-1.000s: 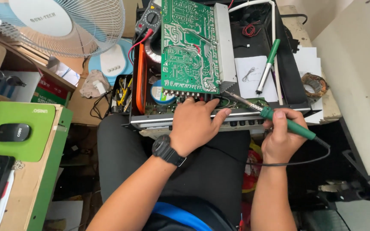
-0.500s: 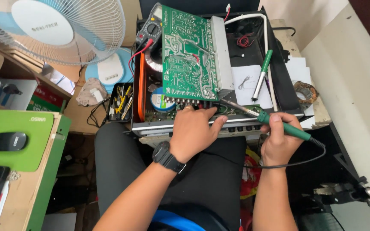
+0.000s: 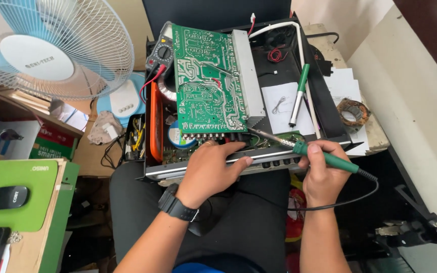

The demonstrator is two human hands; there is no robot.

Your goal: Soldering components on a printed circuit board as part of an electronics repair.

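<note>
My left hand [image 3: 210, 171], with a black watch on the wrist, rests on the front edge of an open black amplifier chassis [image 3: 324, 108] that lies across my lap. A green circuit board [image 3: 206, 86] stands tilted up inside it, with a silver heat sink along its right side. My right hand [image 3: 323, 174] grips a green-handled soldering iron [image 3: 324, 155]. Its metal tip points left, close to the board's lower right corner.
A green desoldering pump [image 3: 298, 96] lies on white paper inside the chassis. A multimeter [image 3: 162, 49] sits at the chassis' far left corner. A table fan [image 3: 51, 48] stands at left. A black mouse [image 3: 5, 197] rests on a green pad. A solder coil [image 3: 352, 112] lies at right.
The view has shifted a little, so the chassis sits lower in frame. My left hand's fingers have spread along the front edge. The soldering iron keeps nearly the same pose.
</note>
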